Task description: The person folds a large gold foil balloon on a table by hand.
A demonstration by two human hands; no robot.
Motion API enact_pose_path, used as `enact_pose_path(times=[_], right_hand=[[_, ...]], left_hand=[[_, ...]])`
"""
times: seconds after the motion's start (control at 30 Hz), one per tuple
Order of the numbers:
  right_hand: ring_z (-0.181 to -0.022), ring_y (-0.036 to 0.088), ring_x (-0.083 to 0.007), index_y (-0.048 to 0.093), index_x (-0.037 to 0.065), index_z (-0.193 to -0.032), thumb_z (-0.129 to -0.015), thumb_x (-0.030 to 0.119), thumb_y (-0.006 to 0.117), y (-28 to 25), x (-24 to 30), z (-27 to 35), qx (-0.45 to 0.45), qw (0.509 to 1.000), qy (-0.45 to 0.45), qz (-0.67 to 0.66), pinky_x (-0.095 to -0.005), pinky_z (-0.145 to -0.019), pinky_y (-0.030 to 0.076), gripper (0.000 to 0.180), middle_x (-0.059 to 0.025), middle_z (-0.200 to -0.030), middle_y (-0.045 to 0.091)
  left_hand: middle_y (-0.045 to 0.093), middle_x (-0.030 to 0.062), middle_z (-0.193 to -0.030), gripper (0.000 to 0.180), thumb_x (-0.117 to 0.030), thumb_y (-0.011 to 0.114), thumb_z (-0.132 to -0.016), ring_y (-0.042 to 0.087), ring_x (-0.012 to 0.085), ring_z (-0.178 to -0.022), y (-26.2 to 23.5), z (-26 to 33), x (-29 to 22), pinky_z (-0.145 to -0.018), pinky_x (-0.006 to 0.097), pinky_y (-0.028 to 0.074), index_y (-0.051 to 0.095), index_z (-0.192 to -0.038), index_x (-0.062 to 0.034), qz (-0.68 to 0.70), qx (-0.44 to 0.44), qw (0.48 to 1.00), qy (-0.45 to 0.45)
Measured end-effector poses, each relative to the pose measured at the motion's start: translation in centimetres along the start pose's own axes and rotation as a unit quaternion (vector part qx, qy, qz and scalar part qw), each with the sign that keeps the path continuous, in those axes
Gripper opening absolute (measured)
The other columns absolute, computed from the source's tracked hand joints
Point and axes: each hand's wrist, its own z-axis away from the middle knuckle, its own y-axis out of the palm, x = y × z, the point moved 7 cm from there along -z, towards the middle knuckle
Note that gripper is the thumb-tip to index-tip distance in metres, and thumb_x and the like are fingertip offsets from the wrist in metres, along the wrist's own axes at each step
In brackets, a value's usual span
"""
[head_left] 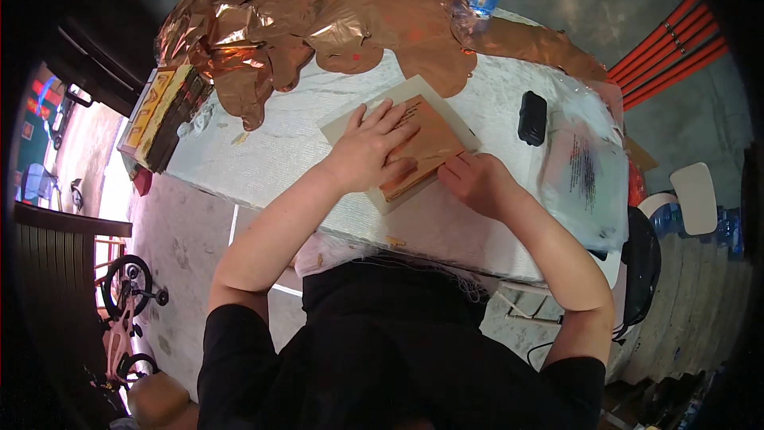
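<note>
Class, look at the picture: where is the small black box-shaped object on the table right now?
In the head view, the small black object lies on the white table, on the person's right, just beyond the right hand, between the copper-coloured sheet and a clear plastic bag.

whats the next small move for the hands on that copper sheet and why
Probably press and smooth outward with the left hand, since it lies flat on the copper sheet atop the pale board. The right hand pinches the sheet's near edge, so it likely holds that edge in place meanwhile.
</note>
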Motion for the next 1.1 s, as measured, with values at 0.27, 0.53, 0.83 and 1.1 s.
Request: enact_pose_path(times=[0.27, 0.53, 0.83, 1.1], right_hand=[[-0.071, 0.061, -0.0232, 0.056, 0.01, -0.08, -0.076, 0.013, 0.065, -1.0, -2.6, 0.8, -0.053, 0.979, 0.131, -0.145, -0.0349, -0.055, 0.052, 0.01, -0.004, -0.078, 0.056], [-0.079, 0.062, -0.0193, 0.058, 0.012, -0.075, -0.075, 0.013, 0.059, -0.2, -0.9, 0.3, 0.023, 0.992, 0.09, -0.087, -0.0311, -0.06, 0.052, 0.001, -0.0024, -0.082, 0.058], [-0.073, 0.059, -0.0189, 0.056, 0.012, -0.072, -0.072, 0.015, 0.058, 0.5, 1.1, -1.0, 0.001, 0.999, 0.045, -0.013, -0.0311, -0.058, 0.049, 0.004, -0.0049, -0.076, 0.056], [-0.059, 0.058, -0.018, 0.054, 0.011, -0.073, -0.071, 0.016, 0.059, 1.4, 1.4, -2.6, -0.015, 0.999, 0.039, -0.015, -0.0308, -0.05, 0.045, 0.007, -0.0045, -0.068, 0.055]], left_hand=[[0.058, 0.0093, -0.123, 0.043, -0.023, 0.066, -0.079, 0.05, 0.0282, -0.112, -1.9, 2.6, -4.8, -0.092, 0.042, 0.04, 0.059, -0.119, -0.0081, 0.031, -0.108, 0.986, 0.12], [0.057, 0.0102, -0.121, 0.046, -0.024, 0.069, -0.074, 0.052, 0.0251, -0.098, 0.5, 6.2, -10.5, -0.085, 0.038, 0.042, 0.059, -0.114, -0.0041, -0.022, -0.127, 0.989, 0.076], [0.057, 0.0136, -0.121, 0.049, -0.025, 0.068, -0.073, 0.052, 0.0245, -0.101, -0.5, 7.2, -9.8, -0.087, 0.035, 0.043, 0.057, -0.114, 0.0003, 0.047, -0.162, 0.979, 0.118], [0.058, 0.0147, -0.122, 0.049, -0.021, 0.069, -0.074, 0.053, 0.0292, -0.11, 0.1, 7.2, -8.9, -0.093, 0.041, 0.046, 0.058, -0.117, -0.0012, 0.086, -0.128, 0.981, 0.116]])
